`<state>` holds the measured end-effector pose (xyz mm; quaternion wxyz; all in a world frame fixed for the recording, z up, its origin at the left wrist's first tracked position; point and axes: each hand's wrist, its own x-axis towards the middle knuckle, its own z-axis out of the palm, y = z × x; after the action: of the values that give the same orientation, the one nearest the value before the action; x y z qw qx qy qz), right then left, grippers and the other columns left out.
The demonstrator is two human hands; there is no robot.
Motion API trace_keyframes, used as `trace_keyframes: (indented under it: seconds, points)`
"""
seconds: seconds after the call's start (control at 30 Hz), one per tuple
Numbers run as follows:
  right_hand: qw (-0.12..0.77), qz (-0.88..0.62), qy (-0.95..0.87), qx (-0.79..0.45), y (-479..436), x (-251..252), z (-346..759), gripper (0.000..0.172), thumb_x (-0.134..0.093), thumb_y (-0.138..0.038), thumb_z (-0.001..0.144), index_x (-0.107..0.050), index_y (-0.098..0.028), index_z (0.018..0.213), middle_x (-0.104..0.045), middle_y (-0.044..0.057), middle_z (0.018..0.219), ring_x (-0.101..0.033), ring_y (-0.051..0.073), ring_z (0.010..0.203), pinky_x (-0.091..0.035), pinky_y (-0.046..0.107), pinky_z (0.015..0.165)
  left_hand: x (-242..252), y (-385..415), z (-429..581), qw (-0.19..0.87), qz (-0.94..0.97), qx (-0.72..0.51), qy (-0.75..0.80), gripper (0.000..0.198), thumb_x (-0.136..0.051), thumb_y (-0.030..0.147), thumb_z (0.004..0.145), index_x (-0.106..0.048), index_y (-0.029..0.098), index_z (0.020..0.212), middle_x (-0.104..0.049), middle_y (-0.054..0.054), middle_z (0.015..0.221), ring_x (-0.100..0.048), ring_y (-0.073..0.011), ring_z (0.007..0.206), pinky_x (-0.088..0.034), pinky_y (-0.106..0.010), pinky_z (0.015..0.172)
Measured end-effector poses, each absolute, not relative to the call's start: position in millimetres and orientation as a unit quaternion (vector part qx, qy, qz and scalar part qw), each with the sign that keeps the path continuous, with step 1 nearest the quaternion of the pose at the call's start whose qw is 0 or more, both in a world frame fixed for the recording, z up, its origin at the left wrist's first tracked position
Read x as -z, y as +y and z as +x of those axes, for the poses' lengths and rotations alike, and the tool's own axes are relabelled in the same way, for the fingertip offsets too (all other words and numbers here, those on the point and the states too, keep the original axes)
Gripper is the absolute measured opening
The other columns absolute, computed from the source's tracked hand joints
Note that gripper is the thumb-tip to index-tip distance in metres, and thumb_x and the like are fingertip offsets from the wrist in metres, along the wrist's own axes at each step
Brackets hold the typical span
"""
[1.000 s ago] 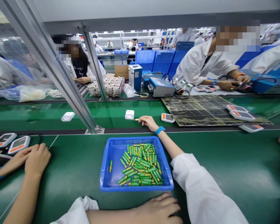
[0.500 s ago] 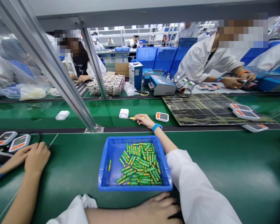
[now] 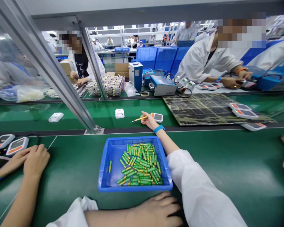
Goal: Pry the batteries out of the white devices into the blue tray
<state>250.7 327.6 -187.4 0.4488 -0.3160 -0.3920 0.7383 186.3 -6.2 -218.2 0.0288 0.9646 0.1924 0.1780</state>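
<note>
My right hand [image 3: 148, 120] is closed round a thin yellow-handled tool [image 3: 140, 119] with a fine pointed tip aimed left; its exact kind is unclear. Just behind that hand lies a white device with a dark screen and orange button [image 3: 157, 117], partly covered by it. Left of the tool tip, apart from it, a white device lying back-up [image 3: 119, 113] sits on the green belt [image 3: 97, 115]. My left hand [image 3: 162, 209] rests palm down on the near surface, fingers spread, holding nothing. Just beyond it stands a blue tray [image 3: 103, 176] of green and gold batteries [image 3: 142, 164].
An aluminium post [image 3: 61, 75] slants across the left. A co-worker's hands [image 3: 35, 160] rest beside several devices [image 3: 17, 146] there. A dark scratched board [image 3: 203, 108] lies on the belt at right, with devices [image 3: 243, 111] on it. Other workers sit across the belt.
My right hand and the tool have drawn back right, away from the back-up white device. The devices on the belt have shifted left. My left hand stays in place.
</note>
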Motion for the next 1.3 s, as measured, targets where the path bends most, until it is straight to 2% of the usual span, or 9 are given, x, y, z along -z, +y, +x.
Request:
trace_keyframes:
  seconds: [0.1, 0.3, 0.43, 0.53, 0.73, 0.97, 1.3]
  points:
    - [0.473, -0.293, -0.354, -0.752, 320, 184, 254, 0.034, -0.063, -0.036, 0.084, -0.058, -0.018, 0.056, -0.052, -0.002, 0.04, -0.044, 0.009, 0.036, -0.034, 0.022, 0.039, 207, -3, 178, 0.039, 0.976, -0.166, 0.135, 0.037, -0.036, 0.036, 0.092, -0.066, 0.025, 0.109, -0.062, -0.002, 0.124, -0.052, -0.0189, 0.124, -0.045, -0.034, 0.108]
    - [0.49, -0.255, -0.294, -0.78, 296, 182, 263, 0.042, -0.055, -0.036, 0.091, -0.048, -0.021, 0.053, -0.035, -0.007, 0.031, -0.032, 0.008, 0.031, -0.043, 0.025, 0.048, 206, -4, 167, 0.124, 0.974, -0.132, 0.135, 0.033, -0.036, 0.031, 0.096, -0.054, 0.019, 0.121, -0.051, -0.005, 0.136, -0.037, -0.0205, 0.138, -0.029, -0.038, 0.118]
    - [0.483, -0.24, -0.265, -0.799, 282, 184, 273, 0.048, -0.048, -0.037, 0.096, -0.042, -0.022, 0.051, -0.024, -0.008, 0.028, -0.03, 0.009, 0.031, -0.049, 0.026, 0.059, 193, -4, 165, 0.157, 0.973, -0.111, 0.131, 0.035, -0.036, 0.03, 0.096, -0.051, 0.017, 0.124, -0.047, -0.007, 0.139, -0.034, -0.0224, 0.14, -0.025, -0.039, 0.12]
    - [0.476, -0.221, -0.225, -0.821, 274, 184, 278, 0.051, -0.046, -0.037, 0.097, -0.037, -0.022, 0.049, -0.023, -0.008, 0.027, -0.027, 0.009, 0.032, -0.05, 0.026, 0.063, 184, -3, 163, 0.174, 0.97, -0.102, 0.134, 0.036, -0.033, 0.028, 0.096, -0.051, 0.016, 0.125, -0.047, -0.008, 0.139, -0.034, -0.0227, 0.14, -0.025, -0.039, 0.12]
    - [0.47, -0.219, -0.195, -0.832, 269, 179, 279, 0.056, -0.048, -0.036, 0.095, -0.026, -0.021, 0.046, -0.022, -0.007, 0.028, -0.025, 0.009, 0.034, -0.047, 0.026, 0.059, 182, -3, 164, 0.187, 0.967, -0.105, 0.137, 0.036, -0.033, 0.028, 0.096, -0.051, 0.016, 0.126, -0.047, -0.009, 0.14, -0.035, -0.0237, 0.139, -0.027, -0.039, 0.119]
    - [0.463, -0.211, -0.192, -0.839, 273, 178, 282, 0.057, -0.045, -0.037, 0.094, -0.019, -0.021, 0.046, -0.02, -0.006, 0.028, -0.023, 0.01, 0.036, -0.048, 0.027, 0.062, 186, -3, 164, 0.192, 0.965, -0.111, 0.138, 0.035, -0.037, 0.028, 0.095, -0.052, 0.015, 0.124, -0.048, -0.009, 0.139, -0.037, -0.024, 0.138, -0.026, -0.039, 0.119]
    - [0.454, -0.225, -0.221, -0.833, 274, 182, 282, 0.053, -0.047, -0.039, 0.092, -0.026, -0.022, 0.047, -0.023, -0.006, 0.03, -0.028, 0.01, 0.038, -0.048, 0.031, 0.068, 186, -3, 164, 0.186, 0.966, -0.117, 0.139, 0.035, -0.036, 0.027, 0.095, -0.052, 0.016, 0.124, -0.049, -0.009, 0.137, -0.037, -0.0234, 0.138, -0.027, -0.039, 0.118]
